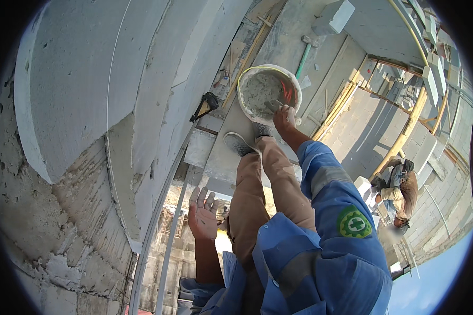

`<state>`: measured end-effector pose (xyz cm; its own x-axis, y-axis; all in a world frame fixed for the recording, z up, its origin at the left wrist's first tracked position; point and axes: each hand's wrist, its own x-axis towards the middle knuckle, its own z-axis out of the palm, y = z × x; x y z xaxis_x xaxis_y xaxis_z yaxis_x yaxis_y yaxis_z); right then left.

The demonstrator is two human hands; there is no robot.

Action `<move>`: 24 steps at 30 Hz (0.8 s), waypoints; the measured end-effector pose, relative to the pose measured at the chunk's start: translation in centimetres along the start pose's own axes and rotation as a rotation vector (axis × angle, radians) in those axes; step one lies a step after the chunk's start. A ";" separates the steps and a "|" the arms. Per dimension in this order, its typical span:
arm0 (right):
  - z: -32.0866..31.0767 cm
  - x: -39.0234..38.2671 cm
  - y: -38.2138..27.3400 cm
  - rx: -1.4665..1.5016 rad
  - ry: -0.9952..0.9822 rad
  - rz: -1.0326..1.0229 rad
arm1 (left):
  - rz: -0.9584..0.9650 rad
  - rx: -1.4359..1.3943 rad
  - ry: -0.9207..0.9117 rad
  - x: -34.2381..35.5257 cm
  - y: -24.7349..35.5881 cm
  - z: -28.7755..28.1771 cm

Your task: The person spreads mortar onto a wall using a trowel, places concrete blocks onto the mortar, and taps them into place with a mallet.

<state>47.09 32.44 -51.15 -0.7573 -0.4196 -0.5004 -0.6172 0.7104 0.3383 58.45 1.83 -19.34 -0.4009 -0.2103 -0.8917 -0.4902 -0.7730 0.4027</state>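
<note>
My right hand (284, 118) reaches down into a white bucket (245, 79) of grey mortar and grips the handle of a trowel (273, 105) whose blade lies in the mix. The bucket stands on a concrete platform (284, 37) just beyond my shoes (238, 143). My left hand (203, 214) hangs free beside my left knee, palm open with the fingers spread, holding nothing. A wall of large grey blocks (89, 79) rises close on my left.
A loose block (333, 17) and a green-handled tool (303, 60) lie behind the bucket. A black and yellow tool (205, 106) sits near the wall. Metal scaffold tubes (171, 236) drop below the platform edge. Another person (397, 191) crouches at the lower right.
</note>
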 end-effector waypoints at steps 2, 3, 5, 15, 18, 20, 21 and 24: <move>-1.5 1.2 -1.8 -0.111 -0.016 -0.026 | -0.034 0.037 -0.016 0.0 -1.6 0.2; -1.5 1.2 -1.8 -0.114 0.071 -0.085 | -0.059 0.042 -0.044 0.2 -2.4 0.9; -1.4 1.3 -1.2 -0.116 0.163 -0.148 | -0.069 0.116 -0.032 0.5 -3.2 3.0; -7.3 0.8 16.3 0.695 -0.384 -0.099 | -0.020 0.147 -0.093 0.6 -2.7 5.2; -6.8 -3.0 17.2 0.814 -0.129 -0.011 | 0.030 0.147 -0.073 0.3 -1.5 4.0; -8.7 -4.8 17.1 0.840 -0.153 0.111 | 0.066 0.125 -0.062 0.4 -0.6 3.3; -10.2 -5.7 17.1 0.852 -0.151 0.180 | 0.089 0.116 -0.053 0.6 -0.2 2.9; -10.8 -8.0 16.9 0.927 0.082 0.230 | 0.188 0.071 -0.093 0.4 1.9 2.8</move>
<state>40.39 41.67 -32.84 -0.8733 -0.2273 -0.4309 -0.0638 0.9303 -0.3613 55.20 1.98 -18.33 -0.5582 -0.2880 -0.7782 -0.4521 -0.6809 0.5762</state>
